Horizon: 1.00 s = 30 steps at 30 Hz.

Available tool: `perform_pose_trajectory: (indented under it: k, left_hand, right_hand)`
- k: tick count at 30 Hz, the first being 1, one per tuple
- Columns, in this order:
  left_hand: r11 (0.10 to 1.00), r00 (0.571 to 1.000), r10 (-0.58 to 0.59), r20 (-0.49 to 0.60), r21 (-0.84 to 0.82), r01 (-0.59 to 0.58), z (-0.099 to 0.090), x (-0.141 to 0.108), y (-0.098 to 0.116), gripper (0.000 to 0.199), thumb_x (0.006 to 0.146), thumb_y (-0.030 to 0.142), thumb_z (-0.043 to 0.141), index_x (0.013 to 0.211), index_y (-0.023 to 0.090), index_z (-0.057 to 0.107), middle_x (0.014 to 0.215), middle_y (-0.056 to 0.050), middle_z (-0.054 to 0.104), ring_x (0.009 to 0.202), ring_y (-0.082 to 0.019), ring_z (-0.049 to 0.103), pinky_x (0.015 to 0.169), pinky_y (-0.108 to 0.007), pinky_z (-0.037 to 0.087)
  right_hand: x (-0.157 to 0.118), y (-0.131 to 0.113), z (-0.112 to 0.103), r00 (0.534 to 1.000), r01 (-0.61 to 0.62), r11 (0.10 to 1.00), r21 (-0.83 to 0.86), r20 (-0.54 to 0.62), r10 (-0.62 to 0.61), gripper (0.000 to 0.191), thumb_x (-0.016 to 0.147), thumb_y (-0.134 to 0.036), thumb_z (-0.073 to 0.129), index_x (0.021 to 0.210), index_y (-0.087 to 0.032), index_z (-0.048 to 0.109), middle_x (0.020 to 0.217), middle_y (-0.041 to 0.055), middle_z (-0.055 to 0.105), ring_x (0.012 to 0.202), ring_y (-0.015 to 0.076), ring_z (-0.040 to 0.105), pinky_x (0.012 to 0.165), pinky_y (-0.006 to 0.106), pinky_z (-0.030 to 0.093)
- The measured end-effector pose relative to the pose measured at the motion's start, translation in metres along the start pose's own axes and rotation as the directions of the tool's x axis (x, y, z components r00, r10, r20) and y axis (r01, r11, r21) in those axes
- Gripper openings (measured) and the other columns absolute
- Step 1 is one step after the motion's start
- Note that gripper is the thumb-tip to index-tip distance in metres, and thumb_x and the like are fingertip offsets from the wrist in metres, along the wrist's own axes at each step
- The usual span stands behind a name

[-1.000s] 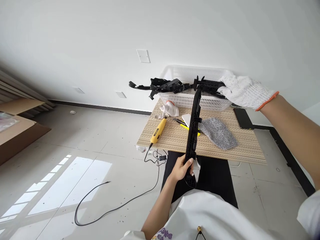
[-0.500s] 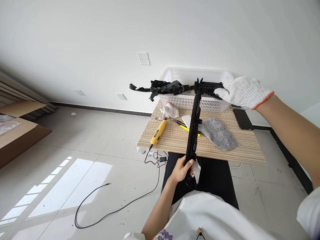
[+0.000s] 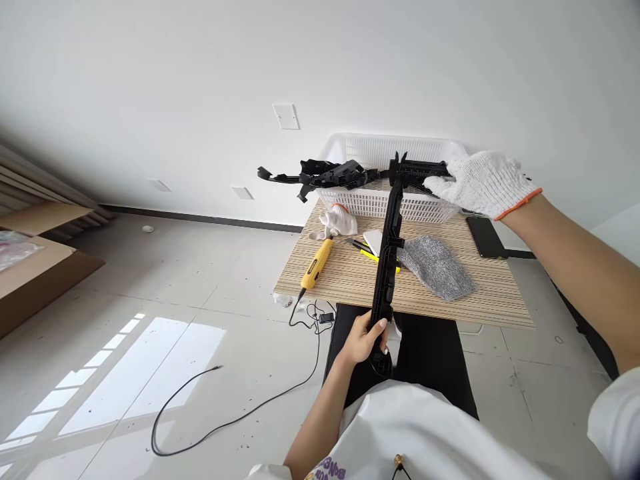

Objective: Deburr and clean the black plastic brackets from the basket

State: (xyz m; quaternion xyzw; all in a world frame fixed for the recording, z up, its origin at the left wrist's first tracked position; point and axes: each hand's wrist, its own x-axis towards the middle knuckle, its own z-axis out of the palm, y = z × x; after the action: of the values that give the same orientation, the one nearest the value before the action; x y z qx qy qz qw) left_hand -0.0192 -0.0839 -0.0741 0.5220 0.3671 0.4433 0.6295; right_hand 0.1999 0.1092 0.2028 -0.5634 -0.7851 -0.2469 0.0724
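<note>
My bare left hand (image 3: pixel 365 339) is closed around the lower end of a long black plastic part (image 3: pixel 387 267), which stands nearly upright in front of the table's edge. Its top reaches the front of a white basket (image 3: pixel 400 145). In a white knitted glove with an orange cuff, my right hand (image 3: pixel 477 183) grips a black caliper (image 3: pixel 417 171) lying level above the basket, its jaws at the top of the long part. Other black plastic pieces (image 3: pixel 340 175) lie across the basket and stick out over its left side.
On the striped table (image 3: pixel 350 287) are a yellow corded tool (image 3: pixel 317 265), a white glove (image 3: pixel 340 220), a yellow-and-black cutter (image 3: pixel 367 252), a grey cloth (image 3: pixel 437 267) and a black phone (image 3: pixel 486 237). A black cable (image 3: pixel 235 421) trails over the floor at left.
My right hand has shifted slightly left, its gloved fingers a little further along the caliper. My left hand and the long black part have hardly moved.
</note>
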Motion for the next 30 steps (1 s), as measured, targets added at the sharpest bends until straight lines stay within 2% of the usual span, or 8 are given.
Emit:
perform_pose_trajectory:
  k: [3, 9, 13, 19, 21, 24, 27, 30]
  left_hand:
    - [1.000, 1.000, -0.001, 0.000, -0.008, 0.001, 0.000, 0.000, 0.000, 0.038, 0.099, 0.052, 0.052, 0.089, 0.016, 0.057, 0.055, 0.002, 0.058, 0.045, -0.011, 0.055, 0.054, -0.026, 0.051]
    - [1.000, 1.000, -0.003, -0.004, -0.023, 0.002, 0.000, 0.000, -0.003, 0.040, 0.099, 0.054, 0.052, 0.094, 0.015, 0.058, 0.055, 0.003, 0.058, 0.044, -0.011, 0.054, 0.054, -0.027, 0.051]
    - [1.000, 1.000, -0.004, -0.006, -0.026, 0.003, 0.000, 0.000, -0.003, 0.040, 0.098, 0.054, 0.053, 0.095, 0.014, 0.059, 0.056, 0.002, 0.058, 0.045, -0.011, 0.055, 0.054, -0.027, 0.052]
    - [1.000, 1.000, -0.015, -0.012, -0.018, 0.015, 0.000, 0.000, -0.002, 0.044, 0.098, 0.056, 0.052, 0.098, 0.013, 0.061, 0.056, 0.002, 0.059, 0.045, -0.012, 0.055, 0.054, -0.028, 0.052]
    - [1.000, 1.000, -0.021, -0.012, -0.014, 0.020, 0.000, 0.000, -0.001, 0.046, 0.097, 0.057, 0.052, 0.102, 0.012, 0.062, 0.056, 0.002, 0.059, 0.045, -0.012, 0.055, 0.054, -0.029, 0.053]
    - [1.000, 1.000, -0.015, -0.016, -0.027, 0.015, 0.000, 0.000, 0.000, 0.046, 0.097, 0.055, 0.053, 0.106, 0.011, 0.063, 0.056, 0.002, 0.059, 0.045, -0.012, 0.055, 0.055, -0.029, 0.053]
    - [0.998, 0.999, -0.006, -0.033, -0.066, 0.004, 0.001, 0.001, 0.002, 0.045, 0.097, 0.055, 0.054, 0.105, 0.011, 0.062, 0.056, 0.002, 0.059, 0.044, -0.012, 0.056, 0.054, -0.028, 0.053]
    - [0.996, 0.999, -0.007, -0.050, -0.095, 0.003, 0.001, 0.001, 0.002, 0.046, 0.096, 0.056, 0.055, 0.104, 0.011, 0.061, 0.057, 0.003, 0.059, 0.043, -0.012, 0.055, 0.052, -0.028, 0.052]
  right_hand:
    - [-0.001, -0.005, 0.000, 0.995, -0.096, 0.995, 0.005, 0.039, 0.095, 0.067, 0.093, -0.064, 0.038, 0.111, -0.006, 0.068, 0.087, 0.0206, 0.068, 0.085, 0.0341, 0.067, 0.067, 0.039, 0.042]
    - [-0.002, -0.011, 0.000, 0.993, -0.111, 0.994, 0.012, 0.051, 0.110, 0.064, 0.093, -0.059, 0.038, 0.115, -0.005, 0.066, 0.092, 0.0210, 0.069, 0.091, 0.0343, 0.066, 0.070, 0.039, 0.044]
    - [-0.003, -0.010, 0.004, 0.994, -0.107, 0.994, -0.011, 0.021, 0.107, 0.057, 0.093, -0.049, 0.039, 0.113, -0.003, 0.065, 0.090, 0.0207, 0.068, 0.087, 0.0304, 0.065, 0.070, 0.037, 0.042]
    - [-0.002, -0.009, 0.007, 0.995, -0.100, 0.995, 0.015, -0.007, 0.100, 0.053, 0.092, -0.051, 0.044, 0.105, -0.005, 0.067, 0.074, 0.0158, 0.064, 0.080, 0.0285, 0.061, 0.065, 0.033, 0.034]
    - [-0.003, -0.008, 0.005, 0.995, -0.093, 0.996, 0.001, -0.018, 0.093, 0.052, 0.092, -0.050, 0.044, 0.107, -0.006, 0.067, 0.074, 0.0151, 0.064, 0.076, 0.0271, 0.060, 0.064, 0.032, 0.032]
    - [-0.011, -0.008, 0.002, 0.991, -0.089, 0.995, -0.036, -0.101, 0.085, 0.054, 0.091, -0.050, 0.043, 0.113, -0.007, 0.066, 0.078, 0.0144, 0.064, 0.071, 0.0251, 0.061, 0.063, 0.031, 0.031]
    - [-0.024, -0.012, 0.000, 0.982, -0.090, 0.995, -0.052, -0.169, 0.080, 0.061, 0.091, -0.060, 0.039, 0.099, -0.007, 0.069, 0.070, 0.0132, 0.061, 0.065, 0.0252, 0.060, 0.060, 0.031, 0.029]
    - [-0.037, -0.020, 0.001, 0.989, -0.068, 0.997, -0.043, -0.137, 0.061, 0.066, 0.091, -0.067, 0.035, 0.084, -0.010, 0.069, 0.058, 0.0109, 0.057, 0.059, 0.0245, 0.058, 0.057, 0.031, 0.027]
